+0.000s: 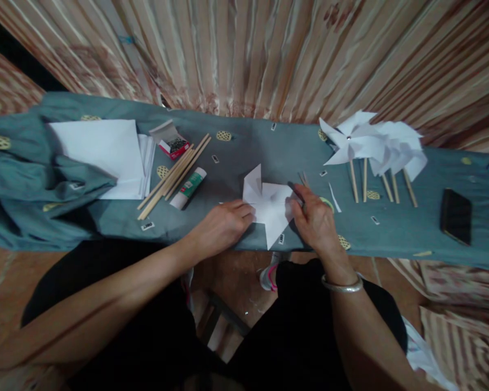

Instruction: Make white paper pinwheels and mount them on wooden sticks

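A white paper pinwheel (269, 209) with folded points lies on the cloth near the front edge, between my hands. My left hand (228, 224) is closed, its fingertips pinching the left side of the paper. My right hand (317, 217) is closed round a slim dark pen-like tool (296, 191) at the paper's right edge; its exact kind is hard to make out. Partly covered by that hand are what look like scissors, with metal tips (303, 178) and a yellow-green loop (327, 203) showing. A thin white paper strip (334, 197) lies just right of them.
Finished pinwheels (350, 138) on sticks lie at the right, before a phone (456, 216). To the left are a glue stick (189, 188), several wooden sticks (169, 182), an opened red box (173, 145) and white paper sheets (101, 152). Striped curtain (244, 60) hangs behind.
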Available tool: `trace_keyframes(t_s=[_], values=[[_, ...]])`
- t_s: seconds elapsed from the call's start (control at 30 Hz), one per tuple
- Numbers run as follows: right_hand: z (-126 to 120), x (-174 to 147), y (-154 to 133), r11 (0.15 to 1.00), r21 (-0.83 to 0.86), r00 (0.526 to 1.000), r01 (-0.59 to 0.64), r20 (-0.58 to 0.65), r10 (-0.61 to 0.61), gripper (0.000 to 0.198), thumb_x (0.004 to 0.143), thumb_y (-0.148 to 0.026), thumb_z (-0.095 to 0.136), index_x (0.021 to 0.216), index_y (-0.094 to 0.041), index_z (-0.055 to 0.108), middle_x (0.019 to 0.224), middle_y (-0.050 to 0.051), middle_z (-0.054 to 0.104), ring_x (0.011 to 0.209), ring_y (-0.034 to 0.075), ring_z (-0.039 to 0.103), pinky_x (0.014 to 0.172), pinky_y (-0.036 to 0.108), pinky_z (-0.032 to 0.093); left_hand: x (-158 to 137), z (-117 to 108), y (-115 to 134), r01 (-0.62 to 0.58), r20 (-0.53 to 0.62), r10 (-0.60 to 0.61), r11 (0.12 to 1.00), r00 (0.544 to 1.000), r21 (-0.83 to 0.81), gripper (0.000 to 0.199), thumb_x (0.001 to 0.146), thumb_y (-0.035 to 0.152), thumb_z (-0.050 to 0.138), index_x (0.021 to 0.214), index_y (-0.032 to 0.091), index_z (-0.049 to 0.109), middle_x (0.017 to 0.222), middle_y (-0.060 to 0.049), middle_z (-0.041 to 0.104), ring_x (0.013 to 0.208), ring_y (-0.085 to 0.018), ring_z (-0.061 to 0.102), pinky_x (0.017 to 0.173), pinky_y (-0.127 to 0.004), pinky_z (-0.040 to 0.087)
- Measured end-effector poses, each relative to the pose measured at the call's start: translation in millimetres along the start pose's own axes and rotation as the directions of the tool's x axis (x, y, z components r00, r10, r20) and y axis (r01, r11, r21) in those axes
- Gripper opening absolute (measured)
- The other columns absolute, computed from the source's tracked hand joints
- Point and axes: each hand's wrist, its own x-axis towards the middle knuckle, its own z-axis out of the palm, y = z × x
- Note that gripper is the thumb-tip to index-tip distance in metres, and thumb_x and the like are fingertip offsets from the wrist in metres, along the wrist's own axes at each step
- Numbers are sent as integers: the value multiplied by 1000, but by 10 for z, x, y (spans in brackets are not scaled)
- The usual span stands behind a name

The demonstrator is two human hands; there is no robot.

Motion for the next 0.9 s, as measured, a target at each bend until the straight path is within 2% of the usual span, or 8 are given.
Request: trace_keyframes(t_s=[0.23,0.4,0.5,0.57,0.7,0.9], values=[[-119,-88,-60,973,55,974,-226,20,225,38,85,-38,57,114,-17,70,88,9,78,81,26,73,77,41,57,58,-66,-251,75,-24,-73,992,997,98,20,90,9,51,92,10,71,109,-12,69,99,-22,62,88,-36,54],[-142,-191,-166,945,138,954,-296,96,285,34,83,-40,59,105,-18,74,76,6,76,70,22,71,66,34,53,104,-132,-308,111,-57,-108,992,993,64,24,89,9,50,97,11,72,120,-14,67,111,-25,60,95,-41,52],[-147,-227,-211,936,146,945,-320,118,305,34,83,-40,59,103,-18,74,72,5,75,65,21,69,63,32,51,87,-142,-192,84,-144,-80,996,986,23,25,92,11,50,109,10,68,133,-15,60,122,-26,54,103,-44,47],[-155,-237,-233,930,146,938,-339,125,322,33,82,-40,59,100,-18,74,69,5,74,62,20,67,61,31,50,61,-117,-57,36,-173,-37,999,984,-13,24,94,17,51,113,12,65,133,-13,60,122,-26,54,104,-43,46],[-174,-248,-273,917,177,930,-358,153,333,32,81,-40,60,98,-16,74,63,4,71,55,18,64,57,29,47,16,-11,186,-71,-87,62,993,994,-98,19,93,30,57,102,14,64,110,-11,66,103,-23,59,90,-38,52],[-186,-290,-317,923,164,929,-347,199,313,30,85,-43,58,95,-18,73,61,2,70,54,17,64,55,27,46,18,78,260,-62,24,65,991,998,-117,14,92,23,57,99,12,61,104,-10,65,95,-22,59,85,-35,52]])
